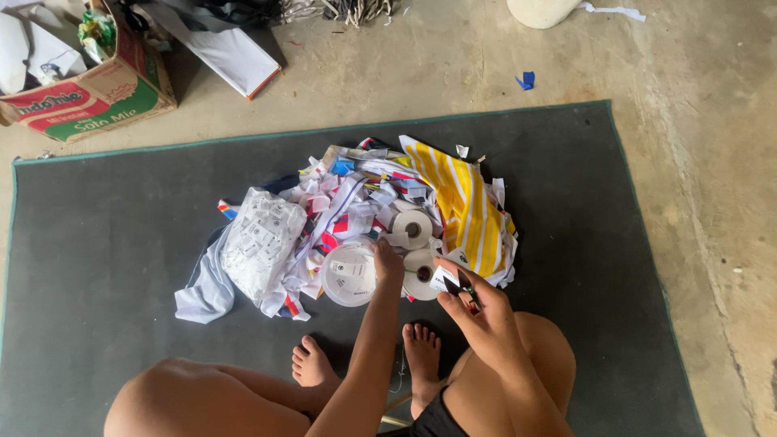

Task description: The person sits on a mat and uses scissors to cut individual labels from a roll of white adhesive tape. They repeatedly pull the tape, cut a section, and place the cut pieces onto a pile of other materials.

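A bare concrete floor runs under everything, and most of it is covered by a dark grey mat with a thin green edge. The person sits on that mat with knees spread and bare feet tucked in front.

At the top left corner stands an open cardboard box printed in red and green, stuffed with paper and plastic. Beside it lies a flat white sheet with an orange edge.

In the middle of the mat is a heap of cloth and paper scraps, white, red and blue. On its right side lies a yellow-and-white striped cloth. On its left side rests a clear plastic bag of small white printed tags.

At the near edge of the heap sit rolls of white label tape, one just behind another. Just left of them is a round white lid-like disc.

The left hand reaches down between the disc and the nearer roll, its fingers curled and touching the disc's right rim. The right hand hovers just right of that roll, fingers closed around a small pair of scissors and a white tag pinched at the tips.
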